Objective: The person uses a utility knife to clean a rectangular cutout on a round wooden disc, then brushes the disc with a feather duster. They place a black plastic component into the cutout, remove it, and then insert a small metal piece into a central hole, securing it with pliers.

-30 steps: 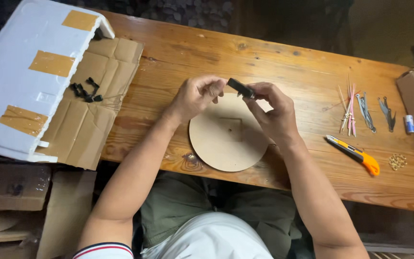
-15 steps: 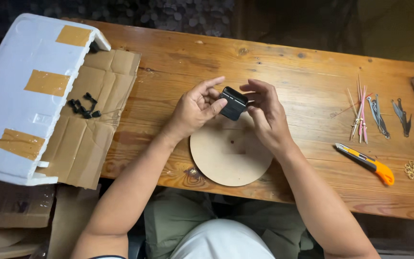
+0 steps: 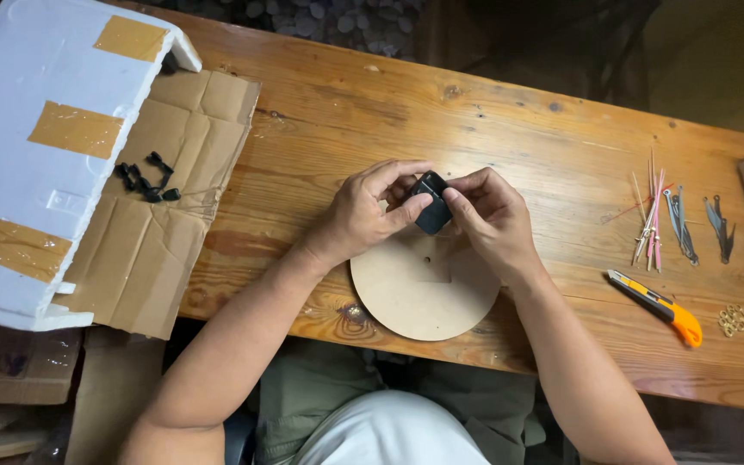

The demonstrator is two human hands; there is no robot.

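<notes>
Wood worktop (image 3: 510, 129) carries white foam box (image 3: 36, 146) on cardboard (image 3: 144, 250) far left, round disc (image 3: 419, 297) at centre, orange knife (image 3: 660, 306), thin sticks (image 3: 652, 211) and brass rings (image 3: 734, 319) to the right. Left hand (image 3: 363, 215) and right hand (image 3: 492, 220) meet just above disc's far edge, both sets of fingers pinched on small black block (image 3: 432, 202). Block sits between the thumbs, long axis tilted toward lower right, both hands equally near, held off the disc.
</notes>
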